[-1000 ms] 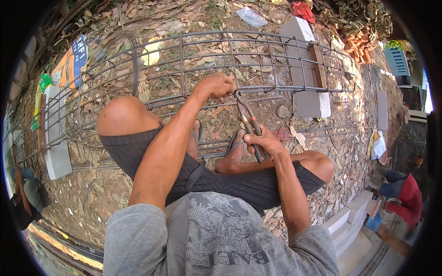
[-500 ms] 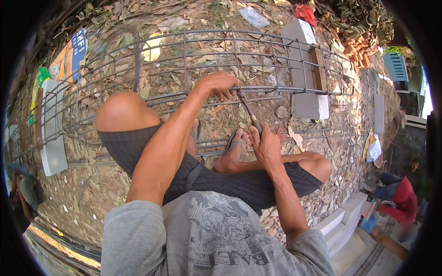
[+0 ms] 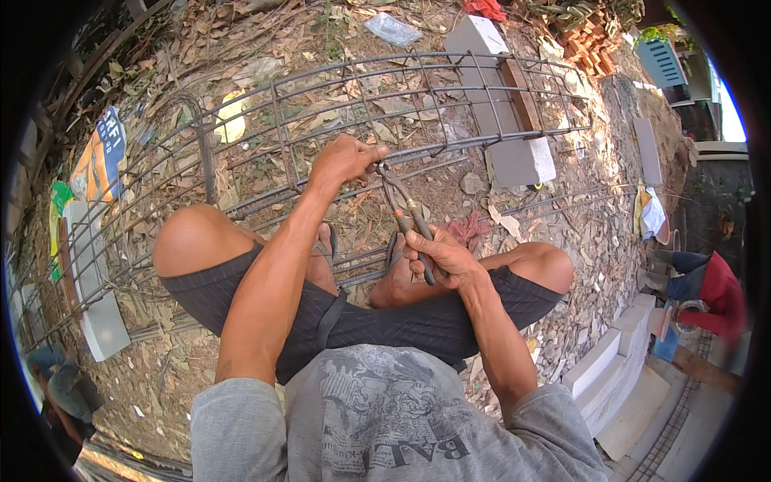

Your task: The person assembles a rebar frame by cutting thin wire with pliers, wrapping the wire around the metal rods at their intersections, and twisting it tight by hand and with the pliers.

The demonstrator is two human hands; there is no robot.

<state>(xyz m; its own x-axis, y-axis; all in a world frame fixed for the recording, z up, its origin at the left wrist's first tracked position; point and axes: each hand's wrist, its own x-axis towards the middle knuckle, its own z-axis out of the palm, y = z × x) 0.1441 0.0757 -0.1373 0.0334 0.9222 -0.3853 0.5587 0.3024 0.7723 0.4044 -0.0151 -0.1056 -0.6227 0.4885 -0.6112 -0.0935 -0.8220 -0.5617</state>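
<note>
A long rebar cage, made of dark ribbed bars and thin square stirrups, crosses in front of me. My left hand is closed at its near lower bar, fingertips pinched where a stirrup meets the bar. What sits between those fingertips is too small to make out. My right hand grips a pair of pincers by the handles, which are spread apart. The jaws touch or nearly touch the bar joint, right beside my left fingertips.
Grey blocks prop the cage at the right, and another block at the left. Loose bars lie on leaf-strewn ground near my feet. Broken bricks are piled far right. Other people are at both edges, one in a red top.
The pincers' handles have spread apart; before, they were together. My left hand stays at the same bar joint. The whole view has shifted and tilted slightly.
</note>
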